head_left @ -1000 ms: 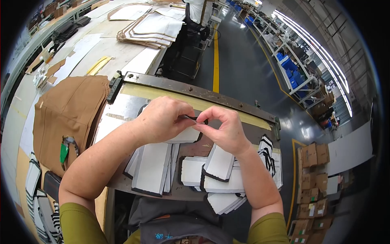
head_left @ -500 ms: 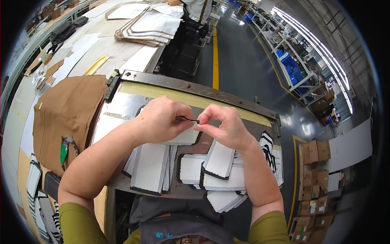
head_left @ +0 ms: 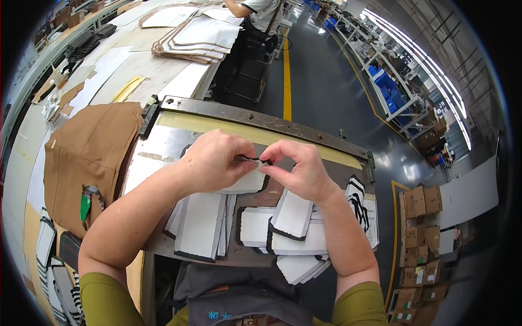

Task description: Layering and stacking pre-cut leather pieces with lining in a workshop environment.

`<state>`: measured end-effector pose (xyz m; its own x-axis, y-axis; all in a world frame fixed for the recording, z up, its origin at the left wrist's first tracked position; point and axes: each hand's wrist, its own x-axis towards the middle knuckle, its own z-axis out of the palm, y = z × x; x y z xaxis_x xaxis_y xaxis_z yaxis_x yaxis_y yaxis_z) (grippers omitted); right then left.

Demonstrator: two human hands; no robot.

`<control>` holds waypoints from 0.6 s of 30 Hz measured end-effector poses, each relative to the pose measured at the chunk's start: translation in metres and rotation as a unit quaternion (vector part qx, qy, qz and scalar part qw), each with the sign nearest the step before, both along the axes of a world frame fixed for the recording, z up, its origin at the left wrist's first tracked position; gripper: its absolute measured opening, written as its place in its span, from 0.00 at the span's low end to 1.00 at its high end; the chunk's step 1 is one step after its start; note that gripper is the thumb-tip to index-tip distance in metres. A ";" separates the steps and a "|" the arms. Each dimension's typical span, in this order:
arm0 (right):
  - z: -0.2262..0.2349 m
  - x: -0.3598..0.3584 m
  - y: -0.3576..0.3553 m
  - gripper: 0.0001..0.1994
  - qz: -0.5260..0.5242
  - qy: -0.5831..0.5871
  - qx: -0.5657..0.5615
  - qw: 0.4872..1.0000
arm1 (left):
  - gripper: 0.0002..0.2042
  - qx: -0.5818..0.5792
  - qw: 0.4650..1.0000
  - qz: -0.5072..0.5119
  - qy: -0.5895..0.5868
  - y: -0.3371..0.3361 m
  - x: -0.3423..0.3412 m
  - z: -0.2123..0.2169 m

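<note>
Between my two hands is a white panel with a black edge [head_left: 247, 186], its far edge pinched up. My left hand [head_left: 220, 160] is closed on that edge, thumb against curled fingers. Close beside it, my right hand [head_left: 296, 168] pinches the black edging at the panel's corner with thumb and forefinger. My left hand hides much of the panel. Just nearer to me lie a stack of white black-edged panels [head_left: 200, 225] and, to its right, a looser pile of similar panels [head_left: 296, 239], partly under my right forearm.
A metal bar [head_left: 250, 116] runs along the worktable's far edge. Brown fabric pieces [head_left: 89, 157] lie at the left. Beyond, a long table carries stacked white sheets with brown edges [head_left: 201, 35], with a person [head_left: 263, 16] beside it. Cardboard boxes [head_left: 416, 233] stand at the right.
My right thumb and forefinger have parted slightly around the black edging. My left hand keeps its hold, nearly still. The person at the far table has moved an arm further into view.
</note>
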<state>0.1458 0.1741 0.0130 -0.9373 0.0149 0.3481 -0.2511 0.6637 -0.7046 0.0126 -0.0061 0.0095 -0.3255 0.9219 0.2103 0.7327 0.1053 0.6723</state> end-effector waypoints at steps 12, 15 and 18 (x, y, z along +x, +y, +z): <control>-0.007 -0.003 0.003 0.06 0.014 -0.029 -0.099 0.995 | 0.04 0.029 0.999 -0.019 -0.002 0.001 0.000 -0.002; -0.007 -0.005 0.002 0.06 0.017 -0.040 -0.172 0.984 | 0.04 0.028 0.999 -0.012 -0.013 -0.001 0.002 0.002; -0.012 -0.005 0.002 0.04 0.007 -0.007 -0.197 0.980 | 0.05 0.033 0.999 0.000 -0.016 0.001 0.003 0.001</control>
<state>0.1409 0.1759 0.0012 -0.9432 0.1329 0.3045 -0.2462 0.3358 -0.9092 0.0153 -0.0048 0.0102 -0.3337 0.9063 0.2594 0.7104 0.0610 0.7011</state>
